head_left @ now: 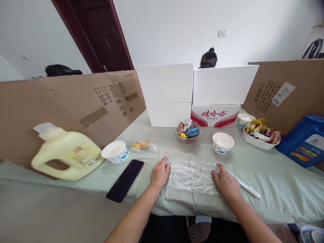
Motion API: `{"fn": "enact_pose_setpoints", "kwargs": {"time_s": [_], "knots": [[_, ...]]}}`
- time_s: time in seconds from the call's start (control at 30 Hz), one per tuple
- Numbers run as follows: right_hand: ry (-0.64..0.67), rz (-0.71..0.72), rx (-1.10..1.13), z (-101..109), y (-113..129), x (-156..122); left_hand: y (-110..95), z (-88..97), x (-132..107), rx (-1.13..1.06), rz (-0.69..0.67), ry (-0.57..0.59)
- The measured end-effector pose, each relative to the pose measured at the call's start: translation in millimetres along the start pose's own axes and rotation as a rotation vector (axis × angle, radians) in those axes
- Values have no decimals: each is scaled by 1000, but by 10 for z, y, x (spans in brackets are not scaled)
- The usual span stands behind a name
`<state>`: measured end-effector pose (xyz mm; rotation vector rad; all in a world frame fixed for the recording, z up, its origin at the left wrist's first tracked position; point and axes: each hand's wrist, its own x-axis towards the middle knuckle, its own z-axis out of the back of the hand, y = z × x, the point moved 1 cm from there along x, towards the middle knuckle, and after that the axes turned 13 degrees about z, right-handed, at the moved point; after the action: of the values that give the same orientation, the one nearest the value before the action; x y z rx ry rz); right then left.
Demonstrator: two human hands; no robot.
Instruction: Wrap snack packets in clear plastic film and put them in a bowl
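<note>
A crinkled clear plastic bag lies spread flat on the cloth-covered table in front of me. My left hand is closed on its left edge, thumb and fingers pinching the film near the upper corner. At the opposite side, my right hand pinches the upper right corner. A slim white plastic tool lies just beside my right hand, partly hidden behind it; its kind is not clear. Left of my left hand rests a dark phone, face up.
Paper bowls, a clear bowl of wrapped snacks and a white dish of snacks stand around. A yellow jug and blue jug flank the table. Cardboard panels and white boxes enclose it; a person sits behind.
</note>
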<state>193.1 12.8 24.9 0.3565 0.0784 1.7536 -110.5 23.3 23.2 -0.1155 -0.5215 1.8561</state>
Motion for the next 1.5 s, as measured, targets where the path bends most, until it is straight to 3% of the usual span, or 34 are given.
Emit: {"fn": "enact_pose_setpoints", "kwargs": {"time_s": [0.1, 0.2, 0.27, 0.33, 0.4, 0.5, 0.6, 0.7, 0.87, 0.97, 1.03, 1.1, 1.17, 1.37, 1.5], "knots": [[-139, 53, -35, 49, -77, -21, 4, 125, 4, -4, -24, -22], [-301, 246, -71, 114, -50, -40, -102, 335, -50, 63, -87, -208], [-296, 363, -51, 117, 71, -31, -259, 420, -125, 69, -177, -284], [-222, 450, -33, 64, 245, -5, -448, 396, -216, 29, -332, -204], [-95, 523, -34, -36, 410, 22, -600, 269, -299, 23, -482, -33], [92, 531, -40, -188, 518, 42, -651, 7, -362, 110, -507, 180], [169, 495, -26, -249, 443, 33, -540, -163, -350, 162, -422, 246], [176, 472, -32, -223, 259, -13, -356, -174, -269, 167, -383, 244], [119, 466, -21, -62, -89, -205, 135, 65, -82, 221, -233, 233], [72, 558, 67, 61, -196, -379, 338, 276, -133, 152, -298, 139], [73, 594, 118, 111, -224, -497, 364, 392, -260, 64, -479, 151], [77, 603, 138, 122, -238, -605, 345, 464, -411, 5, -660, 236], [65, 611, 143, 112, -250, -702, 333, 495, -535, -16, -746, 302], [6, 656, 235, 205, -244, -886, 391, 530, -678, -152, -787, 258], [10, 578, 346, 310, -214, -836, 346, 571, -631, -258, -651, 280]]}}
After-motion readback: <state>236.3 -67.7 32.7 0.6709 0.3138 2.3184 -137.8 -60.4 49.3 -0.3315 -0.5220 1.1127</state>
